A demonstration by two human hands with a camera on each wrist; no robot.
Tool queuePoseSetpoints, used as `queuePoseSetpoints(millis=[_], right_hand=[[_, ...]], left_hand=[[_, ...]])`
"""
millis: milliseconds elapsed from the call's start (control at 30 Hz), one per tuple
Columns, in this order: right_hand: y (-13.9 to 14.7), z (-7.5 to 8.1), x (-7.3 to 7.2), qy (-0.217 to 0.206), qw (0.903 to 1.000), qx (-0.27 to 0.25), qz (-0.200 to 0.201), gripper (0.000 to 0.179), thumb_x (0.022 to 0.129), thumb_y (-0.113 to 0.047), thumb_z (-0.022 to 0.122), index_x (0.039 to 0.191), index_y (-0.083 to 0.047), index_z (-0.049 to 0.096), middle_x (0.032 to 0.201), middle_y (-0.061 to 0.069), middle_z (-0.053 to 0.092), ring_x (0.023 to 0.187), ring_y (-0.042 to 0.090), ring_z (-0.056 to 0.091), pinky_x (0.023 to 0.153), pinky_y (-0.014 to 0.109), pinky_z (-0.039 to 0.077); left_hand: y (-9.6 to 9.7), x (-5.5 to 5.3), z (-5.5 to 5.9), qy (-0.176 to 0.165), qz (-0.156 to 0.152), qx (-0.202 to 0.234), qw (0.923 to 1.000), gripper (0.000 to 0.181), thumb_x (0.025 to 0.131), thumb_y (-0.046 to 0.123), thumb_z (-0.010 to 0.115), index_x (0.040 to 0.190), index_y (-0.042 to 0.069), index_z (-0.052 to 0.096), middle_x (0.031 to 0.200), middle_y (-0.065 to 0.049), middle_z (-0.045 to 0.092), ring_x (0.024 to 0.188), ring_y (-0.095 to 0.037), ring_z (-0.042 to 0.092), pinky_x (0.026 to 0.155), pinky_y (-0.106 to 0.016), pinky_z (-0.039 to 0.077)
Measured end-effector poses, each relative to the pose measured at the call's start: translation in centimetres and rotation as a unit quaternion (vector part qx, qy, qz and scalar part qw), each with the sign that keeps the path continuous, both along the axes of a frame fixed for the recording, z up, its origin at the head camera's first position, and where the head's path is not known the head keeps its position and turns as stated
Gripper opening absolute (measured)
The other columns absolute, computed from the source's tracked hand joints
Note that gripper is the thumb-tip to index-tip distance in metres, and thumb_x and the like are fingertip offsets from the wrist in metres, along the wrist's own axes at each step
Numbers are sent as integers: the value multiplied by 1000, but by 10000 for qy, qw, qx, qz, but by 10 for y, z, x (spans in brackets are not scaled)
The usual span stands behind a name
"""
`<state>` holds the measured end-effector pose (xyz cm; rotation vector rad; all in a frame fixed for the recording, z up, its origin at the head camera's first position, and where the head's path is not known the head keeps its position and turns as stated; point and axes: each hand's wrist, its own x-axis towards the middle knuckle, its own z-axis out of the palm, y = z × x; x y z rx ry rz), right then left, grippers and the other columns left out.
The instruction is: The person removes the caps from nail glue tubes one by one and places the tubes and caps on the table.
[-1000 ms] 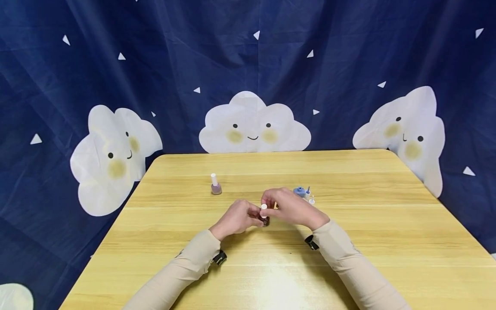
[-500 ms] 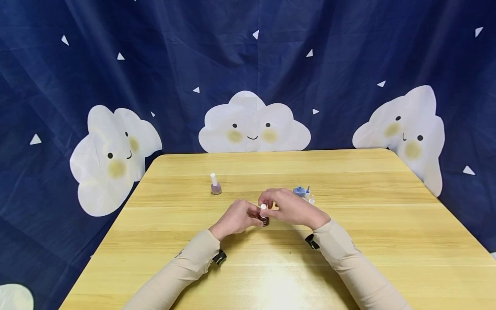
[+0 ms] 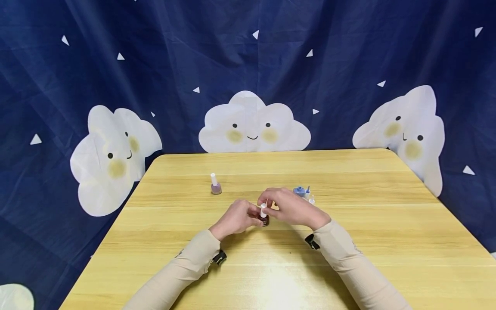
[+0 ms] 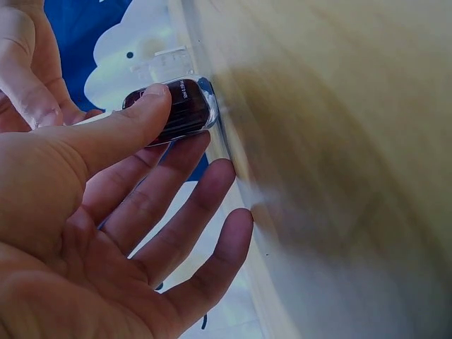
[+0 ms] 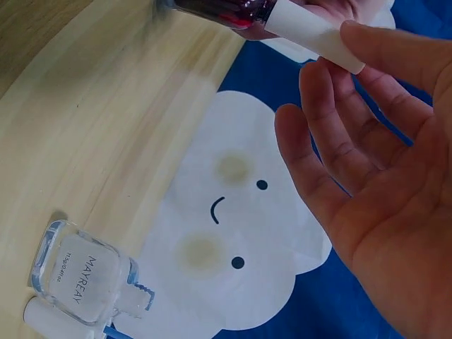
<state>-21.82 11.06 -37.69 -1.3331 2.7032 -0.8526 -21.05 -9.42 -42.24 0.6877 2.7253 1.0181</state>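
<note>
In the head view, my left hand (image 3: 237,218) pinches a dark red nail polish bottle (image 3: 265,220) low over the table. The left wrist view shows the thumb across the bottle's label (image 4: 185,97) and fingers behind it. From the right, my right hand (image 3: 290,208) holds the bottle's white cap (image 5: 311,34) between thumb and fingertips. That cap sits on the bottle neck, and the bottle stands nearly upright. Beyond the right hand, an uncapped clear bottle (image 5: 85,275) marked MAYREAY appears in the right wrist view, a white cap (image 5: 53,318) beside it.
A capped lilac polish bottle (image 3: 215,188) stands at the back left of the wooden table (image 3: 174,258). Behind the right hand are an uncapped blue bottle (image 3: 299,192) and two white brush caps, one with a blue brush (image 3: 308,189). A dark blue curtain (image 3: 248,51) hangs behind the table.
The right fingers have shifted slightly left and changed their place on the white cap, showing more of it. My left hand and the bottle stay in place.
</note>
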Motion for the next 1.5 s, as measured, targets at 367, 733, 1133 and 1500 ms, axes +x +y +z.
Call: queuePoseSetpoints(millis=[367,733,1133,1500], right_hand=[[0,-1,-1,-278,9995,-127,-72,8,98,-18,72,103,-14,68,93,-8,66,84,6,60,77,34,54],[1,-2,0,7,9999,-20,160,13,99,-7,67,111,-10,71,110,-2,69,95,12,63,83,35,55],[-1,-3,0,-331,9994,-33,-122,34,96,-20,74,124,-4,66,115,6,69,93,21,66,80,35,56],[-2,-5,-1,-161,9997,8,-202,7,97,-17,73,104,-15,72,100,-9,67,84,9,61,77,30,53]], left_hand=[[-1,0,0,-82,38,8,10000,18,84,14,85,101,12,81,89,1,80,77,-3,67,81,-32,52],[0,-1,0,-47,32,-69,10000,15,85,16,84,99,13,81,89,2,80,82,-5,68,84,-34,52],[-1,-1,-2,-23,21,-31,10000,15,85,16,84,100,14,82,91,3,80,83,-6,70,86,-35,53],[0,-1,-1,-84,26,-15,10000,16,83,16,85,99,14,82,88,3,80,78,-4,68,84,-34,52]])
